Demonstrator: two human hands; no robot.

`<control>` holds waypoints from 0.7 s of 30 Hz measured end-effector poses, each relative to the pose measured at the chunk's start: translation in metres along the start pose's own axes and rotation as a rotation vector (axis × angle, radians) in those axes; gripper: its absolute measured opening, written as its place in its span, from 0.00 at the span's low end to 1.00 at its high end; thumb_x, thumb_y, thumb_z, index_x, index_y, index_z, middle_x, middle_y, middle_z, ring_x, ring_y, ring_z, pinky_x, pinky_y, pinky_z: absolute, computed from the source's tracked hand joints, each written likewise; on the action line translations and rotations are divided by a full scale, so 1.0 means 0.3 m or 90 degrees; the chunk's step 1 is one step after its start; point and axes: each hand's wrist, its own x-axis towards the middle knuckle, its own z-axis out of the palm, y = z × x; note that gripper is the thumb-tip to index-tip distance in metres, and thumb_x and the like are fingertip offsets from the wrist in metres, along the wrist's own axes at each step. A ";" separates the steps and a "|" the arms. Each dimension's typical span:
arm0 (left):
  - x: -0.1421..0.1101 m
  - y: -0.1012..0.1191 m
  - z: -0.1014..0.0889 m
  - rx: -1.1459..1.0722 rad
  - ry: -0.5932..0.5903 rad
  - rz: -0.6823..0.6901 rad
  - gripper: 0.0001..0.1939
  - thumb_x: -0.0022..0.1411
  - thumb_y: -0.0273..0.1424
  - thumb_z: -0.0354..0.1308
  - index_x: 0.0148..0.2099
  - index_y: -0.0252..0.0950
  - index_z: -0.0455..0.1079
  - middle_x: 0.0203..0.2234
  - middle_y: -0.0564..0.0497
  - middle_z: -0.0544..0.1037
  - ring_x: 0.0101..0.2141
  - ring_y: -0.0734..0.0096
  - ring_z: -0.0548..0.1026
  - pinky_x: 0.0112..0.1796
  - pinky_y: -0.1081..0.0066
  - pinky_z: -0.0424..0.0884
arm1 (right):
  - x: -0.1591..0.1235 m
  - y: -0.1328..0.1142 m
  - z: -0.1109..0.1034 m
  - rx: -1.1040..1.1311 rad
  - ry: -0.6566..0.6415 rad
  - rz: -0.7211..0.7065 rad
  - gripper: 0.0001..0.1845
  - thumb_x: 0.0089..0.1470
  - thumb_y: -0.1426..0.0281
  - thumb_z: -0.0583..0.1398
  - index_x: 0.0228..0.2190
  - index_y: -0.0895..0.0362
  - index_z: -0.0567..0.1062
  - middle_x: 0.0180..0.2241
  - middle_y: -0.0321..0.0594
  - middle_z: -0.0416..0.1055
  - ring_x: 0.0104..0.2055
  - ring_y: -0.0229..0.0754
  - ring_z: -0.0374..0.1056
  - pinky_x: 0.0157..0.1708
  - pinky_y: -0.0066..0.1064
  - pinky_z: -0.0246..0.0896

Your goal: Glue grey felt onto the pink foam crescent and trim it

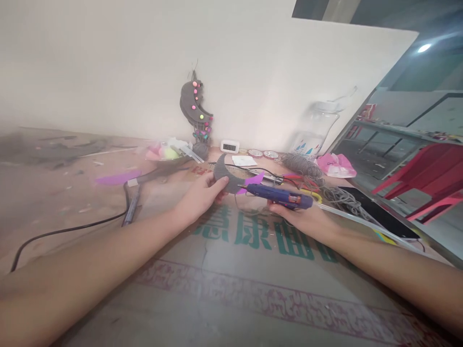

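My left hand (206, 193) is closed on a grey crescent moon (223, 172) that looks wrapped in yarn, thumb on its front face. In my right hand (294, 214) is a blue hot glue gun (278, 193), its nozzle pointing left at the moon's lower tip. Whether the nozzle touches the moon I cannot tell. A purple piece (257, 180) shows just behind the nozzle. A clear glue stick (354, 219) runs out of the gun's back end toward the right.
A finished-looking moon with colored pompoms (191, 103) hangs against the wall. Behind my hands stand a small digital clock (230, 146), grey yarn (302, 165), a clear bottle (313, 130) and a pink bag (336, 165). A black tablet-like slab (379, 212) lies right; a black cable (72, 227) crosses left.
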 end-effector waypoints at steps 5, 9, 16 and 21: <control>-0.005 0.006 0.003 -0.008 0.000 -0.016 0.16 0.60 0.44 0.54 0.33 0.35 0.64 0.21 0.56 0.69 0.22 0.76 0.66 0.25 0.75 0.61 | 0.004 -0.025 -0.008 -0.013 0.002 0.010 0.13 0.48 0.57 0.61 0.32 0.52 0.72 0.29 0.37 0.73 0.32 0.45 0.69 0.31 0.34 0.64; -0.006 0.001 0.002 -0.008 0.003 -0.009 0.15 0.60 0.44 0.53 0.33 0.35 0.64 0.22 0.56 0.69 0.23 0.76 0.67 0.25 0.74 0.61 | 0.008 -0.003 -0.004 -0.034 -0.004 -0.019 0.14 0.48 0.56 0.61 0.29 0.53 0.73 0.27 0.37 0.73 0.30 0.43 0.69 0.30 0.33 0.64; 0.000 -0.009 -0.001 -0.029 -0.005 -0.002 0.15 0.59 0.43 0.55 0.33 0.35 0.63 0.21 0.56 0.68 0.22 0.76 0.66 0.25 0.74 0.64 | 0.002 0.004 0.006 -0.113 0.022 -0.015 0.16 0.48 0.53 0.60 0.25 0.53 0.71 0.24 0.36 0.72 0.28 0.44 0.69 0.27 0.33 0.63; -0.002 -0.004 0.001 -0.028 -0.011 -0.005 0.14 0.59 0.42 0.55 0.33 0.35 0.64 0.22 0.55 0.69 0.22 0.76 0.67 0.24 0.74 0.64 | -0.001 -0.006 0.010 -0.124 0.031 0.002 0.15 0.47 0.53 0.60 0.24 0.52 0.71 0.22 0.35 0.71 0.26 0.43 0.67 0.27 0.33 0.62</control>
